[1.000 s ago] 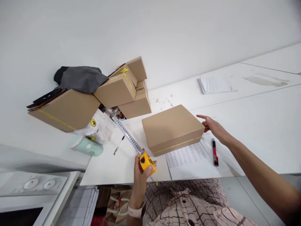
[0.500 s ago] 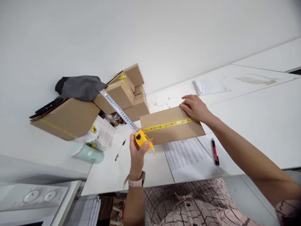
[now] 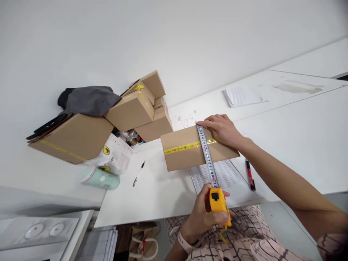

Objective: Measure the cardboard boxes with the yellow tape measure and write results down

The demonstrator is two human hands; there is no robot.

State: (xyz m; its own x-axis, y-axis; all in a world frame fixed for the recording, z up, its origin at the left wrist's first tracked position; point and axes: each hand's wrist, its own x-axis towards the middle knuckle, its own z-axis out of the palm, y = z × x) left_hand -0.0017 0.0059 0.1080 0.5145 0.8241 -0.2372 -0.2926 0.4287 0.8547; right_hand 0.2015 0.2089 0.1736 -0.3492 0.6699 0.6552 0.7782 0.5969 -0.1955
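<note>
1. left hand (image 3: 198,218): wrapped around the case of the tape (image 3: 220,207), apart from the box and on the body side of it.
2. right hand (image 3: 225,129): the nearer one, laid over the box's right part; one finger touches the blade's far end. whether the other fingers grip or only rest, i cannot tell.
3. blade (image 3: 208,158): runs from that finger across the box's narrow way, past its near edge, to the case.
4. box (image 3: 182,158): ahead of the left hand and mostly to its left; long axis side to side, with a yellow strip (image 3: 181,148) along it, so the blade crosses that axis.
5. sheet (image 3: 235,181): partly hidden behind box and blade; marker (image 3: 250,175) just right of it.
</note>
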